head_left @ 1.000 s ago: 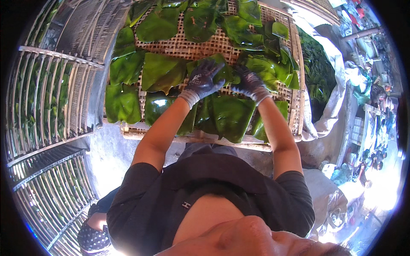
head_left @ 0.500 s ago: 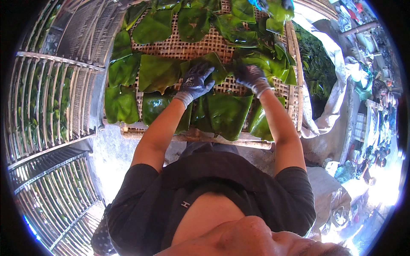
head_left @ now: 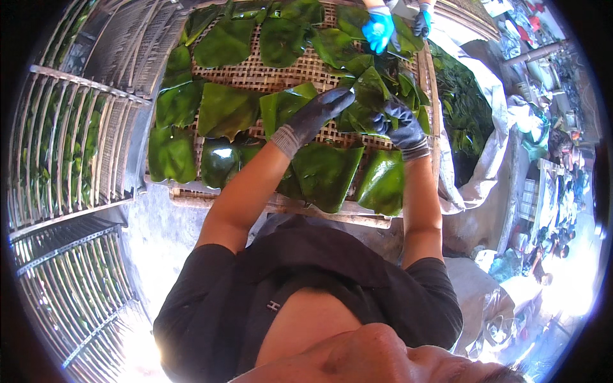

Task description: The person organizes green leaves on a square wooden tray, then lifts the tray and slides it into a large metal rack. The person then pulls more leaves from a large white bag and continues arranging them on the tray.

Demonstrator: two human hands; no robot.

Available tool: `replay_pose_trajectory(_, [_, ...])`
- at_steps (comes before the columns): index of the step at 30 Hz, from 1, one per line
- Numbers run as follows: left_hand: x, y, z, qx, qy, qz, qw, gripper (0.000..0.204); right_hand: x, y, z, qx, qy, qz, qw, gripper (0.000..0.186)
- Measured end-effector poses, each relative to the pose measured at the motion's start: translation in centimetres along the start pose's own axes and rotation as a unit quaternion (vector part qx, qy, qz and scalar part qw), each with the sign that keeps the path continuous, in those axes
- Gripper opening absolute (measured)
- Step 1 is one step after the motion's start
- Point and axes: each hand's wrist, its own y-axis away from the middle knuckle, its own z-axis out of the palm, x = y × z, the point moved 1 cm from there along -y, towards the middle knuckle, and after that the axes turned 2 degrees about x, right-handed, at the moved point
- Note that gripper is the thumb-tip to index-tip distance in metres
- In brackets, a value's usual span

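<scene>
Working at the right part of the middle row: both hands, in dark gloves with pale grey cuffs, at one glossy green sheet (head_left: pixel 370 89). Left hand (head_left: pixel 317 115): palm down, fingers nearly straight and together, tips at the sheet's left edge. Right hand (head_left: pixel 403 129): fingers curled inward at the sheet's lower right edge. Whether either hand pinches the sheet cannot be told; fingers and thumbs partly overlap the green there.

Sheet location: over a woven tray (head_left: pixel 290 78), between the two hands, near overlapping green pieces on its right. Immediately left of the left hand, same row: a broad flat green piece (head_left: pixel 230 108). Nearer the body, below the hands: a further row, including a shiny piece (head_left: pixel 383 182) beside the right forearm. Bare weave shows between the middle and far rows.

Far edge of tray, right: a co-worker's bright blue gloved hand (head_left: pixel 379 30) above the green pieces; the co-worker's second gloved hand (head_left: pixel 422 22) at the tray corner.

Right of tray: a pale sack (head_left: pixel 476 191), open, containing dark green leaves (head_left: pixel 466 105). Left of tray: a slatted rack (head_left: pixel 83 147), greenery visible behind its bars.
</scene>
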Motion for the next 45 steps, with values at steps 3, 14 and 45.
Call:
replay_pose_trajectory(3, [-3.7,-0.8,1.3,0.055,0.09,0.013,0.994,0.043,0.8,0.0,2.8,-0.026,-0.001,-0.011,1.0,0.037])
replay_pose_trajectory(14, [-3.6,2.0,-1.7,0.167,0.091,-0.024,0.982,0.025,8.9,-4.4,5.5,-0.024,0.4,-0.209,0.892,0.074])
replay_pose_trajectory(45, [-1.8,9.2,-9.1,0.233,0.61,-0.207,0.728,0.022,6.5,-7.3,19.6,0.165,0.29,-0.272,0.903,0.027])
